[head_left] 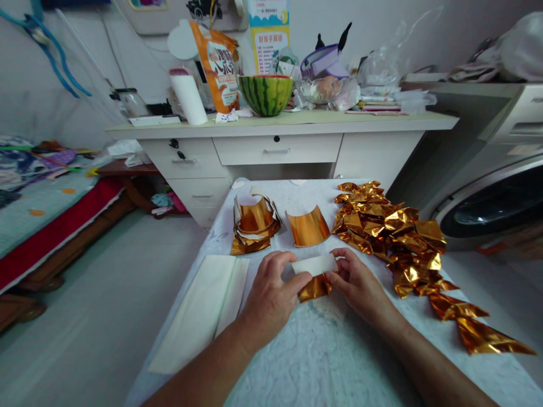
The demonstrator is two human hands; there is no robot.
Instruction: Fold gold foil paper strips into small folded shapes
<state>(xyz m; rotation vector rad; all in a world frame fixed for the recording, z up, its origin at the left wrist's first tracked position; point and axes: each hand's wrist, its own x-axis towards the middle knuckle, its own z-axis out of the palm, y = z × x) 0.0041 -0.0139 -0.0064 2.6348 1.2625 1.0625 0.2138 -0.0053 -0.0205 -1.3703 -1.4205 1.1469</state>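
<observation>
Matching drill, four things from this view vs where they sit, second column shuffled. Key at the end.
Column one
1. Watermelon
2. Lone curved gold sheet
3. Long white sheets
4. White-and-gold piece

Column two
A. Flat on the table, at the person's left
B. In the fingers of the left hand and right hand
C. On the desk, next to the orange pouch
D. Between the stacked gold sheets and the gold pile

Pairs: 1-C, 2-D, 3-A, 4-B

Shiny gold foil [382,223], green-striped watermelon bowl [266,97], orange pouch [218,70], white drawers [278,148]
</observation>
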